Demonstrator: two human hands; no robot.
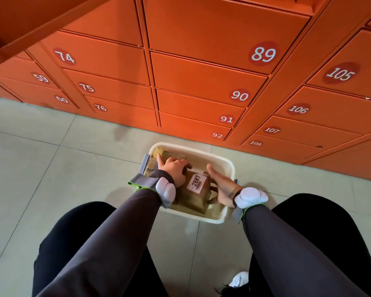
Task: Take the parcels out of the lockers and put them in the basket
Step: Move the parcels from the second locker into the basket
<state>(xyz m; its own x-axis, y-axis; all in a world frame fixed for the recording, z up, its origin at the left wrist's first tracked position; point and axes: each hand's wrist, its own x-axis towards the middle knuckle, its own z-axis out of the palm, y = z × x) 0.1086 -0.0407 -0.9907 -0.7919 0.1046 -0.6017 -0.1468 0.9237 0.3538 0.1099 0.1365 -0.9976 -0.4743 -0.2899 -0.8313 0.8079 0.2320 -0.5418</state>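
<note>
A cream plastic basket (225, 161) stands on the floor in front of the orange lockers (201, 71). Inside it lies a brown cardboard parcel (194, 200) with a pink label reading 2687. My left hand (174, 169) rests on the parcel's top left side, fingers curled over it. My right hand (220, 185) presses flat against its right side. Other flat parcels (171, 155) lie at the basket's far left end, partly hidden by my left hand.
All numbered locker doors in view, such as 74 to 76, 89 to 92 and 105 to 108, are shut. An open orange door (19, 24) juts out at the top left. Grey floor tiles (51, 168) surround the basket. My knees flank it.
</note>
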